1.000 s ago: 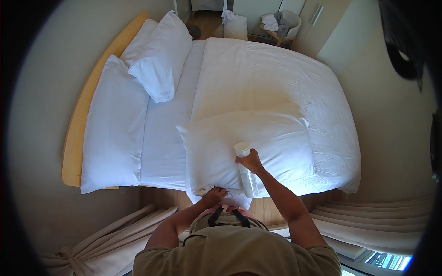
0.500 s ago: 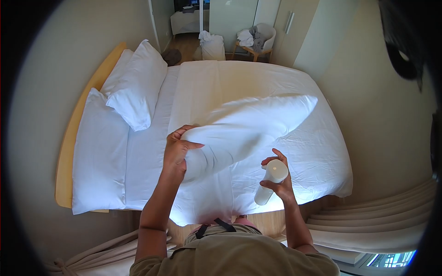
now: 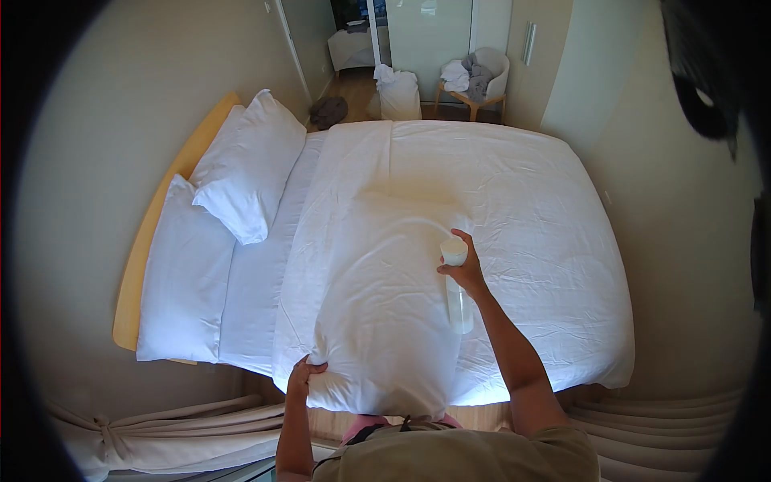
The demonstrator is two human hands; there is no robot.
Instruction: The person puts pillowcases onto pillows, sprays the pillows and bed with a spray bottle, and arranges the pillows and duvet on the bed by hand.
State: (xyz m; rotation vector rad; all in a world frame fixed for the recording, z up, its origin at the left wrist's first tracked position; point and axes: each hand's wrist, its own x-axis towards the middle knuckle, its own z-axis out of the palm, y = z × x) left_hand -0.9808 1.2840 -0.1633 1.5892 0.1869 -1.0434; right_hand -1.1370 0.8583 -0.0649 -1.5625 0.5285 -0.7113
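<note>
Three white pillows [image 3: 183,277] rest beside the wooden headboard [image 3: 128,309], from nine to ten o'clock of the head view, one overlapping another. At eight o'clock a beige curtain [image 3: 181,438] is gathered and tied.

At seven o'clock the left hand [image 3: 303,374] grips the corner of a loose pillow [image 3: 381,313], thumb on top and the other fingers mostly hidden. That pillow lies over the duvet [image 3: 546,289] at six o'clock, reaching the bed's near edge just in front of the person's body. Beyond the bed, a dark bundle [image 3: 328,112] sits on the floor at eleven o'clock and a filled white bag [image 3: 399,96] stands at twelve.

At four o'clock the right hand [image 3: 469,269] wraps around the upper part of a clear bottle [image 3: 459,305] with a white top. The bottle tilts over the loose pillow's right side; whether they touch, I cannot tell. A chair [image 3: 495,80] at one o'clock carries white and grey cloths [image 3: 475,80]. Another curtain [image 3: 658,438] hangs in folds at four o'clock.
</note>
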